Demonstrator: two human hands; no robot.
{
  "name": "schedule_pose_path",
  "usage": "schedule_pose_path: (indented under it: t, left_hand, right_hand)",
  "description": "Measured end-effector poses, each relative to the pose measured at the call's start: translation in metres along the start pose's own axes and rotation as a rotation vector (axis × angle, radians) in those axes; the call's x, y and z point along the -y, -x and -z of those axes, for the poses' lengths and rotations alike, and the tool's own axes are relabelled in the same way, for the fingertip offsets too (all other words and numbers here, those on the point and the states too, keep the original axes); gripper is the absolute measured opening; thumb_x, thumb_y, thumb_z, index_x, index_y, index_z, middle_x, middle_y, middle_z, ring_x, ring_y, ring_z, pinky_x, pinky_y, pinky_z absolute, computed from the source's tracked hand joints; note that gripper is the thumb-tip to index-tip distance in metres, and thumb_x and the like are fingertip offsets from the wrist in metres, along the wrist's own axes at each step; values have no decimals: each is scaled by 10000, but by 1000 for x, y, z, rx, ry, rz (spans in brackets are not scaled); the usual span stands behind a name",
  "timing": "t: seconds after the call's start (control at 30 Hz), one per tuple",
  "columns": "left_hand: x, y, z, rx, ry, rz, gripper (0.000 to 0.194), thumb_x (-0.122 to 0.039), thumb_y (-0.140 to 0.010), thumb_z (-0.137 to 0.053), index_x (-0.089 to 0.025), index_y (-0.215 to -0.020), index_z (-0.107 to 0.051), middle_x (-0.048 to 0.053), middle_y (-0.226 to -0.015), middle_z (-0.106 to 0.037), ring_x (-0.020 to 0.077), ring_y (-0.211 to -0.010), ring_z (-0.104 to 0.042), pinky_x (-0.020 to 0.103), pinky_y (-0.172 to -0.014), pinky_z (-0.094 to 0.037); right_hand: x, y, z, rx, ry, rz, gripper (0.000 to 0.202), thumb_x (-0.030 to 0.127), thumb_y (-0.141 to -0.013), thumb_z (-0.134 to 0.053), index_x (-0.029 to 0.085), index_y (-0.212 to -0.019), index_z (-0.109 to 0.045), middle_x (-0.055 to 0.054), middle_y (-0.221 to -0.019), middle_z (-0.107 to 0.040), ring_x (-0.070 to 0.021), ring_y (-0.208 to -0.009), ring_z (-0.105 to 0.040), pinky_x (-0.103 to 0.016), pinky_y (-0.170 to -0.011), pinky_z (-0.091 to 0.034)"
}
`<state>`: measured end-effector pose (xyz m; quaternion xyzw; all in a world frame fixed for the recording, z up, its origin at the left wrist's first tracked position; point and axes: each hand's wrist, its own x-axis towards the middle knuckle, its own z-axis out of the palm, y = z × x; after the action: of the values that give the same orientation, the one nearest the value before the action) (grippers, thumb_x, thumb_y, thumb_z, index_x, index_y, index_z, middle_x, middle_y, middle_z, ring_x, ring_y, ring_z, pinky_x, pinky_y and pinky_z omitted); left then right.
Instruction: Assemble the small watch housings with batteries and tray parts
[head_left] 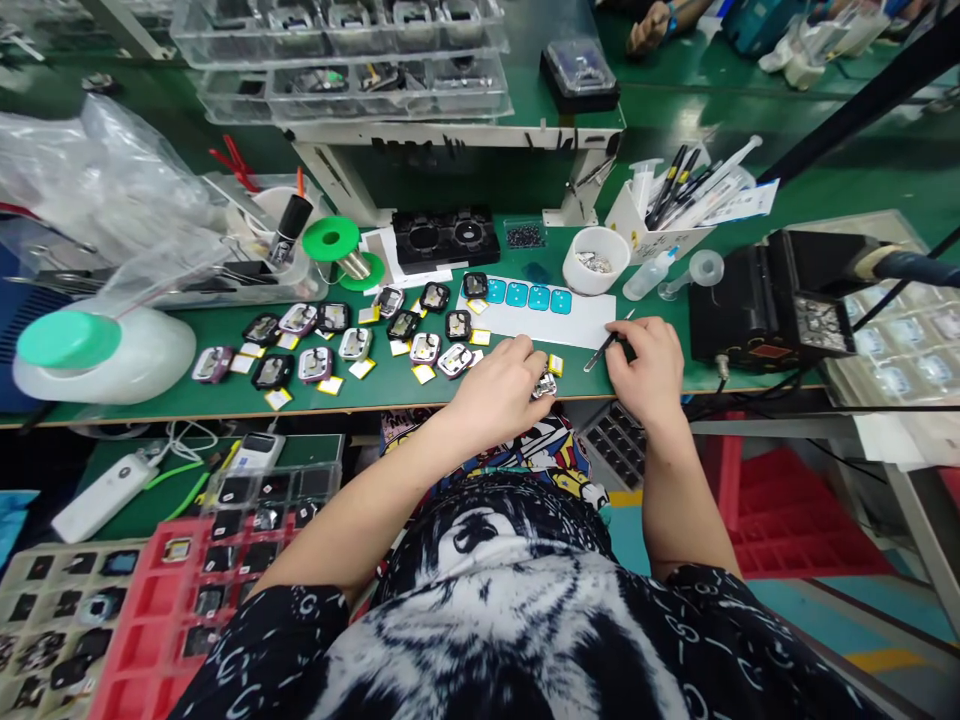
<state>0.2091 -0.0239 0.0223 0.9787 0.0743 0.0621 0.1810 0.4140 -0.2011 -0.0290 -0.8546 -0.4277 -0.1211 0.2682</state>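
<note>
My left hand [504, 392] is closed over an opened watch case [544, 384] at the bench's front edge, its fingers hiding part of the case. A small yellow-edged white battery-like piece [556, 364] lies beside that case. In my right hand [649, 368] is a pair of thin metal tweezers [600, 352], pinched near its middle and slanting down to the left. To the left of my hands, several more opened watch cases [355, 344] lie on the green bench, many with a yellow-edged piece beside them. Blue square stickers [538, 296] line a white sheet [517, 325] beyond my hands.
A white cup [596, 262] of small metal parts stands behind the sheet. Solder spool [345, 252], black fixture [446, 240] and white bottle [105, 355] are to the left. A pen box [652, 235] and black machine [757, 310] stand right. Another person's hand [651, 28] shows at the back.
</note>
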Motion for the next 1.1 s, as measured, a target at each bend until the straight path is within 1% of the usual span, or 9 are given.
schedule_pose_path:
  t: [0.13,0.2,0.33,0.4,0.5,0.6,0.83,1.0,1.1]
  left_hand:
    - [3,0,-4,-59,71,-34,147,-231,-959,-710,-154,-1083,-695,131,-1129,-656,317,-1111,-654,464,-974,-609]
    - [5,3,-6,-189,192,-34,215,-237,-958,-721,-157,-1155,-690,123,-1148,-663,282,-1062,-666,442,-931,-622]
    - [9,14,-2,-548,494,-5,389,-253,-931,-774,-229,-1304,-666,61,-1136,-656,153,-799,-618,346,-725,-614]
    - [12,20,2,-632,524,19,382,-237,-904,-802,-246,-1267,-682,32,-1070,-633,131,-750,-588,324,-680,-596]
    - [18,29,6,-648,489,28,383,-196,-886,-810,-236,-1249,-695,29,-1060,-616,119,-731,-578,306,-648,-581]
    - [25,40,8,-701,444,13,460,-200,-907,-802,-248,-1345,-669,49,-1149,-630,112,-732,-598,323,-674,-614]
    - [38,60,22,-921,443,79,493,-347,-956,-795,-302,-1417,-627,84,-1304,-605,180,-974,-683,341,-768,-673]
    - [48,76,32,-899,439,178,471,-312,-918,-820,-285,-1364,-673,69,-1261,-645,158,-927,-673,334,-790,-671]
    - [61,96,46,-770,401,264,428,-305,-900,-818,-240,-1309,-710,55,-1185,-663,130,-827,-653,304,-722,-632]
  right_hand:
    - [0,0,0,-2,1,3,284,256,-1009,-581,254,-1198,-792,-109,-1099,-701,-326,-1065,-632,-510,-959,-528]
    - [0,1,0,-4,9,7,285,258,-1011,-582,249,-1200,-795,-109,-1099,-702,-324,-1061,-634,-502,-956,-530]
    - [0,1,0,1,19,13,282,261,-1013,-579,246,-1193,-796,-114,-1105,-699,-324,-1049,-626,-507,-954,-531]
    - [-2,1,0,5,22,14,282,264,-1011,-579,249,-1194,-794,-114,-1113,-698,-325,-1049,-622,-510,-955,-531]
    - [-4,0,-1,3,30,15,284,267,-1006,-589,254,-1199,-797,-112,-1103,-702,-325,-1050,-629,-505,-943,-532]
    - [-7,-1,-1,-4,38,30,284,277,-1000,-603,255,-1199,-804,-112,-1083,-710,-326,-1045,-641,-496,-927,-533]
    - [-14,-4,-3,-33,38,72,300,312,-981,-622,246,-1188,-830,-116,-1058,-734,-332,-1004,-665,-488,-901,-528]
    - [-20,-8,-4,-42,74,81,309,346,-965,-608,273,-1158,-838,-136,-1053,-756,-354,-996,-688,-502,-878,-521]
    - [-21,-9,-4,-45,88,91,318,371,-949,-607,302,-1142,-850,-181,-1035,-778,-388,-997,-706,-538,-817,-488]
